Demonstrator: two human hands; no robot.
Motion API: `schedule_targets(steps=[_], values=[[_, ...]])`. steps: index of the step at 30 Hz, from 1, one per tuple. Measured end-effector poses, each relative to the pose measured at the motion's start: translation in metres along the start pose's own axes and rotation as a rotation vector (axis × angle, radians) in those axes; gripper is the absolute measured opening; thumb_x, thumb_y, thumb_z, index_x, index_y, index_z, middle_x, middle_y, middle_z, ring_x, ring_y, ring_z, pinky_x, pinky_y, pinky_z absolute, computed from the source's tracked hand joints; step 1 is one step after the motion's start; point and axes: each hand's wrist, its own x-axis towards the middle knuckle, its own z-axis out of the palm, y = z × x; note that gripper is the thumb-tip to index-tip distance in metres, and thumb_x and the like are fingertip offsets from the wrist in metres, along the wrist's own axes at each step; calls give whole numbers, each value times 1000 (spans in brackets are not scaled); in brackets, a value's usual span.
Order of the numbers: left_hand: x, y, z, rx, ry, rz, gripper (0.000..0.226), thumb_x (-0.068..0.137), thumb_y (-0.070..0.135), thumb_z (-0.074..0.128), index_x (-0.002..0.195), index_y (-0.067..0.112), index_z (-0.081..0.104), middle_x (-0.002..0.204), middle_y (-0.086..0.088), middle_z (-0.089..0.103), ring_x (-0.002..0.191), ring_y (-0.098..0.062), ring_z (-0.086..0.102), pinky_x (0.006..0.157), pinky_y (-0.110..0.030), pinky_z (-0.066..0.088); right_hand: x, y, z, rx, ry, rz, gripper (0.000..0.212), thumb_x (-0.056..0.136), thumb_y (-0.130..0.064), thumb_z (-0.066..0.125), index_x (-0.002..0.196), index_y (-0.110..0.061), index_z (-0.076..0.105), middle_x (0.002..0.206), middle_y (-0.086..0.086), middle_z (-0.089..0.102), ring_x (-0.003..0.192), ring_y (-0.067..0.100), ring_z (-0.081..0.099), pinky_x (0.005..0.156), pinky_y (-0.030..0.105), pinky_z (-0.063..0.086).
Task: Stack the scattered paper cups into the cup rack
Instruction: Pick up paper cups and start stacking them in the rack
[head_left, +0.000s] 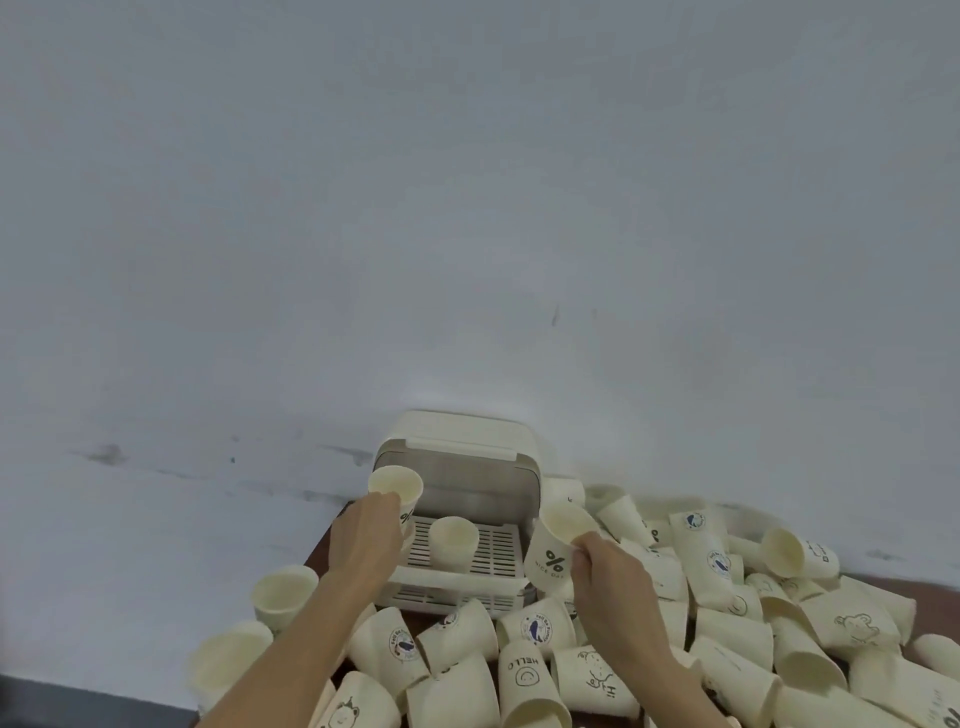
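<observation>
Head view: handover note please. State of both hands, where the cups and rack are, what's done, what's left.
Left hand: holds a cup upright over the left side of the cup rack.
Right hand: holds a "%" cup, tilted, at the rack's right edge.
Rack: lid up, against the wall; one cup stands on its grille.
Done: that one cup.
Left: both held cups, plus the pile lying across the table, front and right.

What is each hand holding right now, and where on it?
Left hand grips a paper cup by its side wall, mouth up, beside the rack. Right hand pinches a percent-sign cup at its rim.
</observation>
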Motion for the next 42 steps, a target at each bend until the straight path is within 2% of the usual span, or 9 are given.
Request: schedule_targets(steps=[6,14,17,21,30,36,42], values=[[-1,-7,23,66,-106,20,26,94,15,51,118,16,58,115,-4,64,100,-20,63,75,-28,49,3,-14,12,12,-26,-15,21,100,-22,34,92,-20,53,84,-4,57,78,16,53,66,32,46],[4,-7,33,28,-161,0,25,94,15,48,117,17,58,114,-4,64,100,-22,62,75,-30,48,23,-51,41,-27,-38,-98,25,101,-22,31,102,-15,55,87,-2,54,81,19,50,67,31,40],[5,-7,37,51,-219,14,28,93,10,44,116,16,59,114,-5,63,103,-24,61,79,-32,47,41,-66,54,-23,-27,-96,25,100,-21,31,101,-14,55,91,2,59,84,22,54,69,34,45],[7,-10,44,62,-243,23,28,94,9,45,117,16,59,114,-5,64,103,-22,62,79,-30,46,61,-79,73,-56,-34,-101,24,100,-19,32,105,-13,54,95,4,59,89,25,55,67,35,42],[6,-12,49,91,-229,57,28,93,7,48,119,13,56,116,-6,63,105,-24,62,81,-32,47,70,-85,104,-207,-274,-135,25,91,-1,42,111,-9,52,105,10,62,94,29,58,64,33,38],[6,-13,50,102,-210,69,28,93,7,47,119,14,55,117,-6,61,105,-24,61,79,-32,47,67,-89,104,-231,-311,-121,21,91,-3,42,110,-6,50,109,13,61,97,31,58,65,34,35],[6,-14,51,94,-199,70,27,93,8,47,118,15,55,117,-6,61,106,-25,61,79,-33,46,59,-84,110,-294,-460,-139,21,93,-6,44,114,-4,48,113,15,59,100,32,59,67,35,39]])
